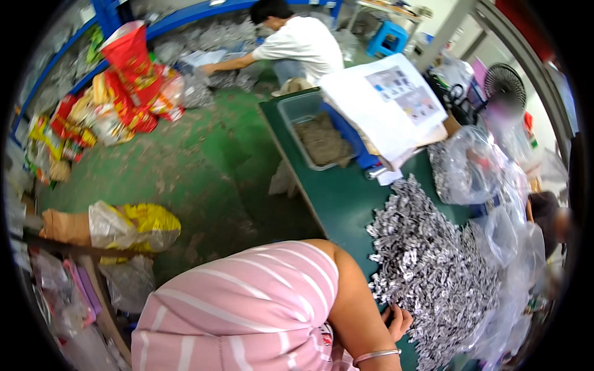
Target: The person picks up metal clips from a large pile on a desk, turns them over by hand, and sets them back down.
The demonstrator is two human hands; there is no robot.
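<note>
A large heap of small silver-grey metal-looking pieces (433,272) covers the right part of the green table (334,201). My left arm, in a pink and white striped sleeve, bends down in front with a bangle (377,355) at the wrist; its hand lies below the picture's edge. Beyond that forearm, what appears to be my right hand (401,323) touches the near left edge of the heap. Its fingers are curled together by a small dark spot, and what they hold is too small to make out. The forearm hides part of this hand.
A clear bin with brown material (322,139) and stacked papers (387,102) stand at the table's far end. Clear plastic bags (473,164) line its right side. A person in white (303,46) crouches beyond, near red sacks (133,77). A blue stool (388,38) stands behind.
</note>
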